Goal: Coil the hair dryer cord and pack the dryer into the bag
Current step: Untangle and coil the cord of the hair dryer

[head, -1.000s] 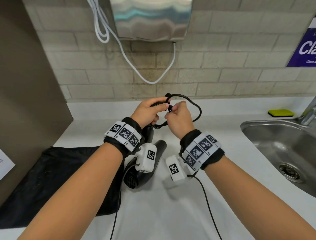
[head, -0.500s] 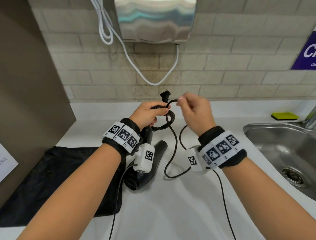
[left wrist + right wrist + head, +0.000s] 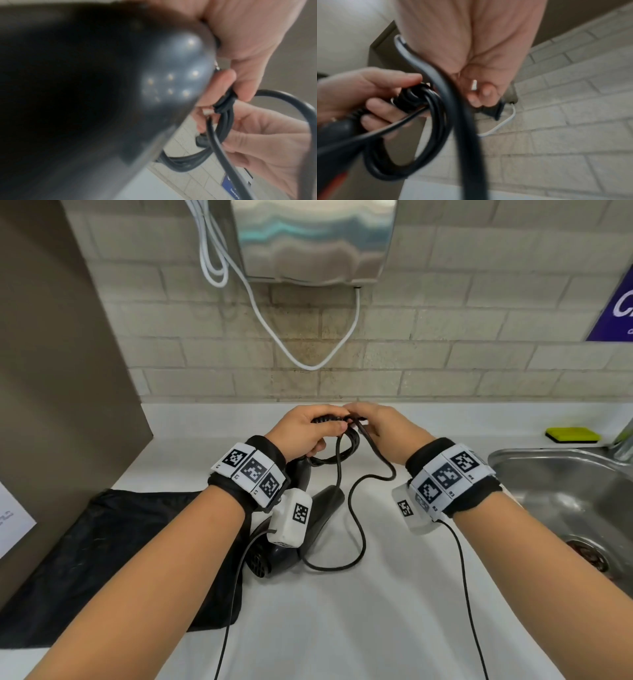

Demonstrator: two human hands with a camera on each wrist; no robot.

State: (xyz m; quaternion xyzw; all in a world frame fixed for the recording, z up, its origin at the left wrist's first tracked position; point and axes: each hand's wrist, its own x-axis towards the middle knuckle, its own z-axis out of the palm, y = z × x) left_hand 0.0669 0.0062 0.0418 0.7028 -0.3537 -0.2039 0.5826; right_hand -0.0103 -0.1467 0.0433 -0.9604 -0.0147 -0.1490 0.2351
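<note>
The black hair dryer (image 3: 325, 501) lies on the white counter under my left wrist; its handle (image 3: 85, 94) fills the left wrist view. My left hand (image 3: 301, 433) grips several coiled loops of the black cord (image 3: 419, 98) at the handle's end. My right hand (image 3: 380, 426) meets it from the right, its fingers (image 3: 481, 94) curled on the cord by the plug (image 3: 494, 109). A slack stretch of cord (image 3: 356, 529) hangs down from the hands and curves over the counter. The black bag (image 3: 120, 542) lies flat at the left.
A steel sink (image 3: 565, 491) is sunk in the counter at the right, with a yellow-green sponge (image 3: 572, 434) behind it. A wall hand dryer (image 3: 315, 237) with a white cable (image 3: 274, 330) hangs above. A brown partition (image 3: 51, 371) bounds the left side.
My right hand swung out to the right with the cord, then came back against the left hand at the coil. A slack loop now lies on the counter.
</note>
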